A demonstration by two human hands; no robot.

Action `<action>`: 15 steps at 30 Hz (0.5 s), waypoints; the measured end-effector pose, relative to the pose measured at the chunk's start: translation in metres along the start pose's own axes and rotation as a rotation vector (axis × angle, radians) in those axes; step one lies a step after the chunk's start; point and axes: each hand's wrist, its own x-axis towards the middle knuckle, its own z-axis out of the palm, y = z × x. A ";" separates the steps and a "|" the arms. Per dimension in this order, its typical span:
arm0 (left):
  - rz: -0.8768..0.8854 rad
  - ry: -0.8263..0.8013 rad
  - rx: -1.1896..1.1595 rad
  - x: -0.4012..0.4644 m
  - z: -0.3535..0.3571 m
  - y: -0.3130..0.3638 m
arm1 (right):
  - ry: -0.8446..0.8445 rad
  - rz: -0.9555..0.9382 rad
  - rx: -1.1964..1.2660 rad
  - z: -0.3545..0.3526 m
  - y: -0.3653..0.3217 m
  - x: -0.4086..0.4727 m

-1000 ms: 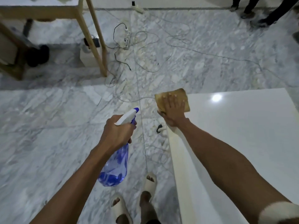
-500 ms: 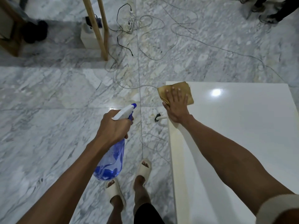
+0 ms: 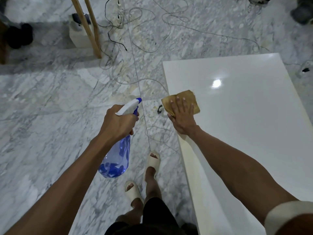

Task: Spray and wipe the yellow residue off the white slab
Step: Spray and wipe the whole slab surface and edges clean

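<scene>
1. Head view, right side: right hand (image 3: 183,116) lies flat, fingers spread, pressing a folded tan cloth (image 3: 180,101) onto the white slab (image 3: 245,116) right at its left edge. Part of the cloth hangs past the edge, so a hard push outward could take cloth & hand off the side; wipe then misses the surface.
2. Same view, residue: faint yellowish streaks show along the slab's left edge face below the wrist, plus a faint tint near the far right edge. Slab top reads mostly clean & glossy w/ a light glare spot. Risk: glare hides thin film, so patches get skipped. Can't tell if the top is wet.
3. Left side: left hand (image 3: 118,122) is wrapped around the neck of the blue spray bottle (image 3: 116,155), held out over the floor, well apart from the slab. Nozzle points fwd over the floor, not at the slab. A squeeze now would prob wet the marble floor (image 3: 42,116), not the residue.
4. Floor: loose cables (image 3: 135,39) trail over the marble near the slab's far-left corner; a small plug-like item lies just beside the cloth, on the floor. Person's feet in slides (image 3: 152,161) stand close to the slab. Wet marble + slides + cables = slip/trip risk if they step fwd.
5. Bottle looks low on liquid; may sputter.
</scene>
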 end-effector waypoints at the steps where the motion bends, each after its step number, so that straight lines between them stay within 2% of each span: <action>1: 0.013 -0.011 0.012 -0.010 0.001 -0.006 | 0.004 0.007 0.000 0.003 -0.003 -0.016; 15: 0.101 -0.074 0.079 -0.147 0.023 -0.090 | 0.037 0.116 -0.012 0.036 -0.024 -0.218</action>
